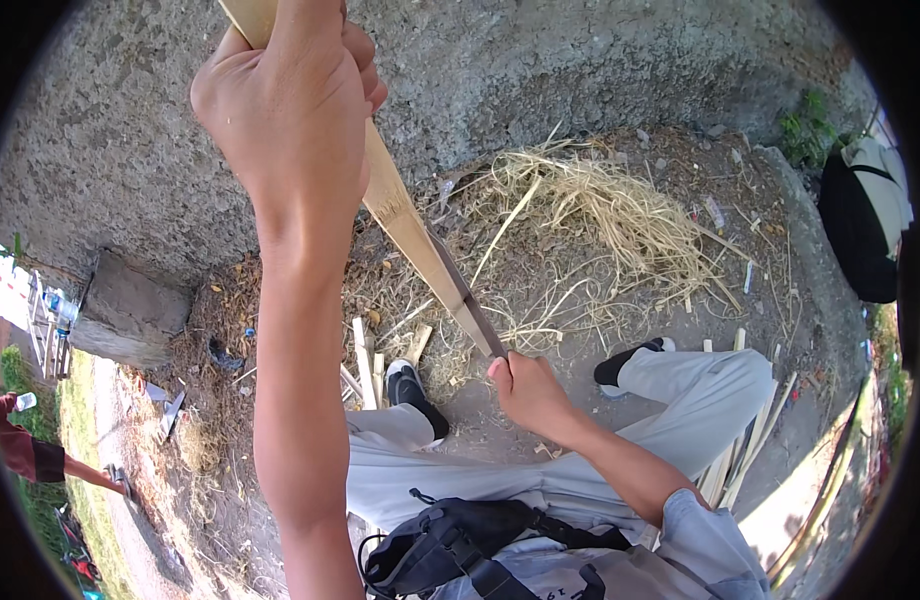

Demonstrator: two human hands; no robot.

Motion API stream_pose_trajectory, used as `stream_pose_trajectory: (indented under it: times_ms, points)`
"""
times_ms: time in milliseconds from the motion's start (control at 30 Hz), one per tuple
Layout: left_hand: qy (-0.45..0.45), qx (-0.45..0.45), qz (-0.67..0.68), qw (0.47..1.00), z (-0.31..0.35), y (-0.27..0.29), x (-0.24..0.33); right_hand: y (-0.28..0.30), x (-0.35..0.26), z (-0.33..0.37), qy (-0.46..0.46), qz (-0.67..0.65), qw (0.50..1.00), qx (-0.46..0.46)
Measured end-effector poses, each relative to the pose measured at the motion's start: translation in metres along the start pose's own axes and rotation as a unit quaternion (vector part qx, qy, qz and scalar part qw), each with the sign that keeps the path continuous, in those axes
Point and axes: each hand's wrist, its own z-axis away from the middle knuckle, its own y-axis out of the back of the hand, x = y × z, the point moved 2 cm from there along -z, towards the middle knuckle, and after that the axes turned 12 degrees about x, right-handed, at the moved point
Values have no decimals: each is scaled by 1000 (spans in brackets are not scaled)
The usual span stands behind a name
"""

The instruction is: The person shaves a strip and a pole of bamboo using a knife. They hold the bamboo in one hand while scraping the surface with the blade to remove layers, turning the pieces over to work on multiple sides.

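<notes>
A long, pale bamboo strip (400, 212) runs slantwise from the top of the view down to my right hand. High up, my left hand (290, 110) is closed around its upper part, with the arm stretched out. Lower down, my right hand (535, 395) is closed at the handle end of a knife, its handle hidden in the fist. The dark knife blade (470, 300) lies along the lower part of the strip, against its edge. Whether the right fingers also touch the strip's end, I cannot tell.
A heap of pale shavings (620, 205) lies on the ground before a rough grey wall (540, 70). Cut strips (363, 360) lie near my feet, more beside my right leg. A black bag (855, 230) is at right. A person (30, 440) stands far left.
</notes>
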Motion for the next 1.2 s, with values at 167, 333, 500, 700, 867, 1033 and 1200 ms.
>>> stream_pose_trajectory:
  times_ms: [167,333,500,700,867,1033,1200]
  points:
    - [34,-13,-1,999,9,-7,2,42,-13,-18,-53,-120,991,-31]
    - [34,-13,7,999,23,-14,14,-5,4,-10,4,-169,985,39]
    - [84,-53,51,994,26,-19,26,-25,62,-1,-293,-111,944,-99]
    - [51,-53,33,997,12,-6,-1,-12,32,-19,10,-188,981,47]
    - [57,-48,61,995,-20,27,-22,-80,79,11,-49,-71,996,27]
    - [71,-65,59,994,-31,34,-25,-85,108,0,-56,-24,998,-1]
    - [69,-111,60,990,-50,39,-31,-78,76,-2,-39,-131,990,18]
